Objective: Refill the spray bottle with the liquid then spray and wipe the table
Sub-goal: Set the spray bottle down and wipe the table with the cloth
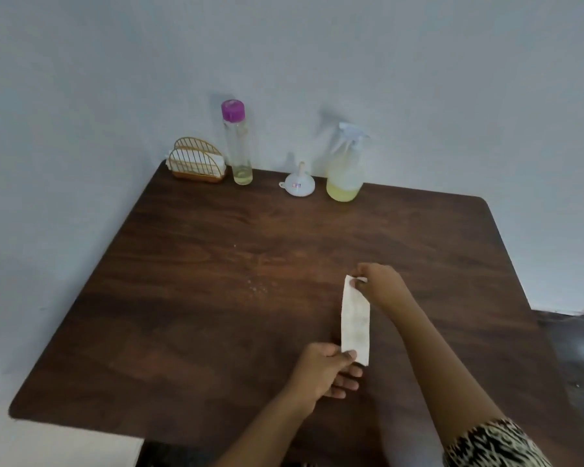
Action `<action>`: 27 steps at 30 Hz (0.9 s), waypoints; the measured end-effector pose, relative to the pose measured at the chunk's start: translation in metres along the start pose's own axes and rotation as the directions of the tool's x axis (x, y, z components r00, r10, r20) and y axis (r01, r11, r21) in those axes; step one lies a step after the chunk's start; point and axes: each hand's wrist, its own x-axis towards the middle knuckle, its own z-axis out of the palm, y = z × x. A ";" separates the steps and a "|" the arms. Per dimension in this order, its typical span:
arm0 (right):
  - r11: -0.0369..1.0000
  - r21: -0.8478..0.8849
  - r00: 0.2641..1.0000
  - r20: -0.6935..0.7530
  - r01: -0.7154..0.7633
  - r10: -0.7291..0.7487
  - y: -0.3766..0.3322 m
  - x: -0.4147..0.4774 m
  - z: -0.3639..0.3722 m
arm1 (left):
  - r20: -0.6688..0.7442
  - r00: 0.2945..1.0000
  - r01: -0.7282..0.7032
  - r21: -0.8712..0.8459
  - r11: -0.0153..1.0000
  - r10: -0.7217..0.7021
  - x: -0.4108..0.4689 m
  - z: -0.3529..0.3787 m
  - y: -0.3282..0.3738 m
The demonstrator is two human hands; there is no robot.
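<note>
A folded white tissue [355, 320] is stretched lengthwise above the dark wooden table [216, 298], near the front right. My left hand [324, 369] pinches its near end and my right hand [380, 286] pinches its far end. At the back of the table stands a clear spray bottle [345, 170] with a white trigger head and yellow liquid in its lower part. A tall clear bottle [238, 146] with a purple cap stands to its left, nearly drained. A white funnel [300, 184] rests upside down between them. Small droplets [257, 288] speckle the table's middle.
A gold wire napkin holder [198, 160] with white napkins sits at the table's back left corner. A pale wall runs behind the table. Dark floor shows past the table's right edge.
</note>
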 end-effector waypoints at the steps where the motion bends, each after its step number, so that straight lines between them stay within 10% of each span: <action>1: 1.000 -0.011 1.000 -0.022 0.002 -0.003 0.007 -0.005 0.009 | -0.085 0.996 -0.004 0.069 0.998 0.010 -0.001 0.002 -0.008; 6: 0.987 0.148 0.931 -0.350 -0.058 0.107 0.036 -0.053 0.057 | -0.388 0.732 -0.055 0.785 0.617 0.560 -0.012 -0.043 -0.045; 10: 0.992 -0.025 0.960 -0.250 0.120 -0.122 0.020 -0.064 0.110 | -0.396 0.570 0.141 0.911 0.388 0.720 -0.004 -0.095 -0.065; 27: 0.989 0.004 0.935 -0.327 -0.146 0.140 0.035 -0.063 0.132 | -0.592 0.515 0.361 0.805 0.470 0.620 0.013 -0.133 -0.078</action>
